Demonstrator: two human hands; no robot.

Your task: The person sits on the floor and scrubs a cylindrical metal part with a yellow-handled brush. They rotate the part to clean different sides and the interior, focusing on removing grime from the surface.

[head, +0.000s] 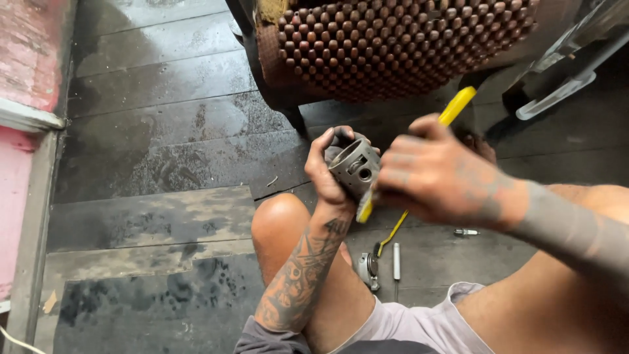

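Above the bent knee [282,223], the left hand [327,174] cups a grey metal piston [355,167], its grip wrapped tight so the open side faces up for working. Just right of the piston, the right hand [432,174] clamps a yellow-handled tool [457,105], tip angled against it. Beyond the piston sits a beaded seat cover [393,46].

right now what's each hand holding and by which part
Left hand cups a grey metal piston by its side; right hand grips a yellow-handled tool by the handle.
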